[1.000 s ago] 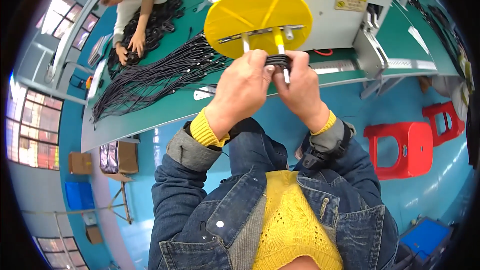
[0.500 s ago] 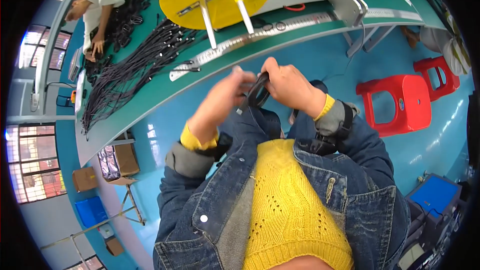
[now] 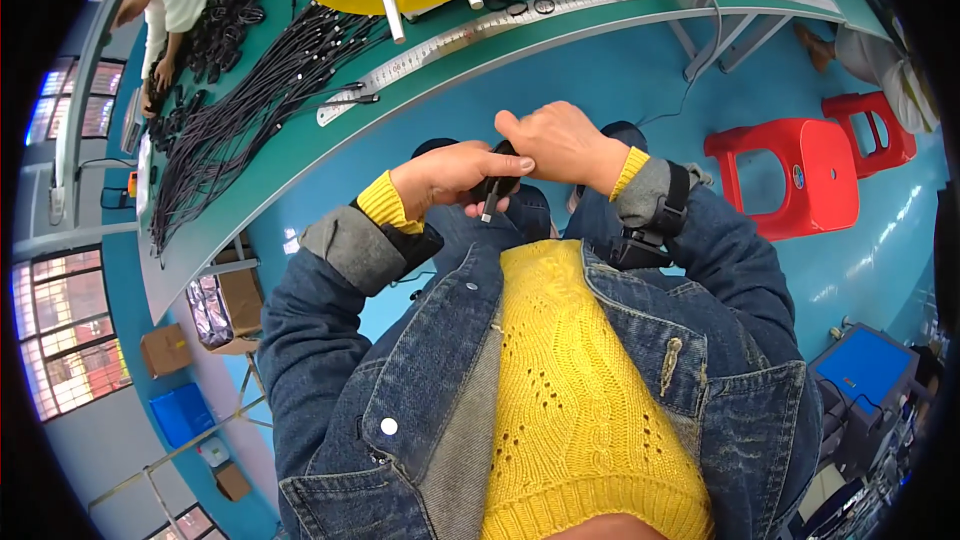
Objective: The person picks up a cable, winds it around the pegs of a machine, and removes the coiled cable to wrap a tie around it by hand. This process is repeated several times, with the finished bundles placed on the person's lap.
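Green workbench (image 3: 300, 155) strewn with black cables (image 3: 240, 100), red stool (image 3: 790, 175) nearby, hands (image 3: 505, 165) pinching coiled cable (image 3: 492, 190).

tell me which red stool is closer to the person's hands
The bigger red stool, just right of the right hand; the other stool sits farther right.

Blue floor (image 3: 620, 70), green workbench (image 3: 300, 155), red stools (image 3: 790, 175) (two), windows (image 3: 60, 340) at left.

- My left hand (image 3: 450, 178) and right hand (image 3: 560, 145) meet above my lap — both pinching a small black cable bundle (image 3: 492, 188).
- Behind them, a green workbench (image 3: 300, 155) holds loose black cables (image 3: 240, 105).
- A red stool (image 3: 800, 175) stands to my right.
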Demonstrator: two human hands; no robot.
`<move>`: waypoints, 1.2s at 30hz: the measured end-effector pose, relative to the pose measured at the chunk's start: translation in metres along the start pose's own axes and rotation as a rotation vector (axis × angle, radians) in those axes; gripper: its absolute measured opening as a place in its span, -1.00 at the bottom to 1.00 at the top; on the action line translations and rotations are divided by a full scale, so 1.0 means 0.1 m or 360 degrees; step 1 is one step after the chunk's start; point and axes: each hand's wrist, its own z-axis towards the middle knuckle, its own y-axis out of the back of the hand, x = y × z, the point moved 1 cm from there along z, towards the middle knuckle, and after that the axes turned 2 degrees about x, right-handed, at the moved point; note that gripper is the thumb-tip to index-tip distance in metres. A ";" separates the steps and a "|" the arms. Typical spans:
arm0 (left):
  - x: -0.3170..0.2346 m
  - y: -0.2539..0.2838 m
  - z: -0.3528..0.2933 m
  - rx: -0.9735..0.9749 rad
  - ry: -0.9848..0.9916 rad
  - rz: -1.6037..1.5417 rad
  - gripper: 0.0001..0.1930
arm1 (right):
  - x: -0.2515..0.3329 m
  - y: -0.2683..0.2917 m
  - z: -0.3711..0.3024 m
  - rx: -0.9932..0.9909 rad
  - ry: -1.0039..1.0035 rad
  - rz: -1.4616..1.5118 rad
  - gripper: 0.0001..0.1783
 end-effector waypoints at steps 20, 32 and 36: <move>0.38 -0.10 0.34 -0.0088 -0.0602 0.0027 -0.77 | -0.19 -0.45 0.04 -0.0497 -0.0045 0.0677 -0.80; 0.31 0.03 0.19 -0.0272 -0.0546 -0.0716 -0.85 | -0.63 0.13 0.12 -0.0535 -0.0003 0.0650 -0.78; 0.12 0.00 0.19 -0.0272 -0.0792 -0.0837 -0.84 | -1.06 0.39 0.34 -0.1166 -0.0301 -0.0094 -0.79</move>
